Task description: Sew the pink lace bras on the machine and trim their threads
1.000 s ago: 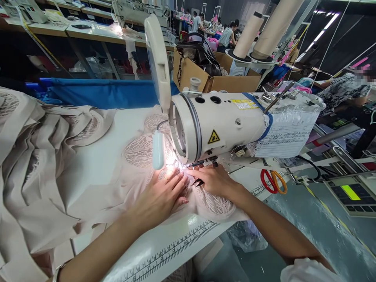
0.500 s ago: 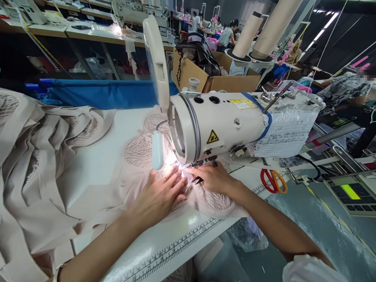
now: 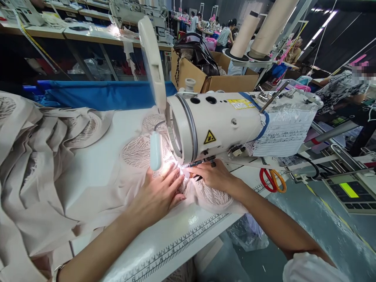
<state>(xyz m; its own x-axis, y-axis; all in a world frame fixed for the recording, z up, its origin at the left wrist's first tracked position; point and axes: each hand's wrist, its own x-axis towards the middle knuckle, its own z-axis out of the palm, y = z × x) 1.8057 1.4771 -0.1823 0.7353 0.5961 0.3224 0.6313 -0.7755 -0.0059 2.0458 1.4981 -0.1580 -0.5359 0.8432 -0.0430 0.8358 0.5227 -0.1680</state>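
1. The white table (image 3: 96, 156) fills the lower left of the frame, with a printed ruler along its near edge. A heap of beige fabric (image 3: 35, 164) spreads over its left side.
2. The sewing machine (image 3: 223, 125) lies across the centre, its head over the lit spot at middle frame.
3. The lace-patterned piece (image 3: 138, 150) runs under the machine head and out beneath both hands.
4. The left hand (image 3: 160, 194) lies flat on the piece, fingers slightly spread, tips at the glare.
5. The right hand (image 3: 213, 176) presses the piece just right of the needle zone, fingers together and extended; whether they pinch anything I cannot tell.
6. Red-and-orange scissors (image 3: 273, 180) lie right of centre.
7. Risk: the fingertips sit very near the needle, so a slip could catch one. Uneven pressure could pucker the lace.
8. Hidden: the lamp's glare washes out needle and foot, and the machine covers the seam.
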